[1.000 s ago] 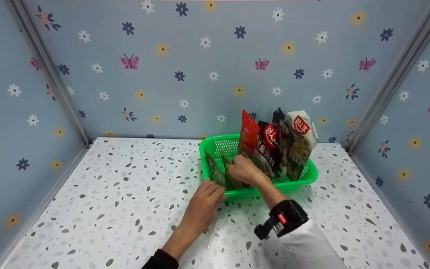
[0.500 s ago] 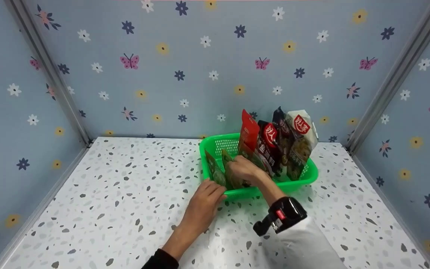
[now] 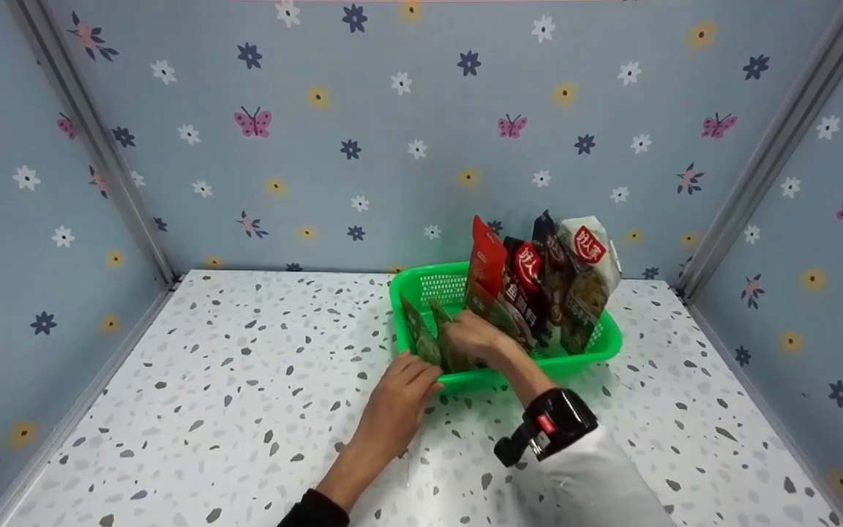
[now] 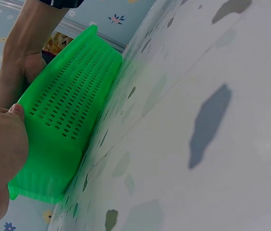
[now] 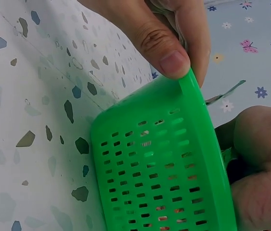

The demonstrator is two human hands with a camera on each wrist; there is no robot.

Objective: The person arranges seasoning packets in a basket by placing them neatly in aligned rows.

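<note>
A green perforated basket [image 3: 473, 378] stands on the speckled tabletop with several upright food pouches in it. My left hand [image 3: 401, 395] grips its near left corner; in the right wrist view the thumb of that left hand [image 5: 154, 41] presses the outside of the rim. Inside the basket, my right hand [image 3: 484, 338] holds a green-brown pouch [image 3: 452, 355] by its right side, its fingertips partly hidden. Another green-brown pouch [image 3: 425, 340] leans against the left wall. In the left wrist view, my right hand [image 4: 18, 72] reaches over the basket wall [image 4: 73, 91].
Right of my right hand stand a red pouch [image 3: 486, 256], a dark pouch with a red label [image 3: 527, 267], a black-topped pouch [image 3: 547, 238] and a white-topped pouch [image 3: 586, 256]. A flower-patterned wall [image 3: 348, 190] rises behind the basket, with side panels left and right.
The pouch at my right hand tipped slightly right, then came back left. My right hand has shifted a little lower. The left hand and the basket stay in place.
</note>
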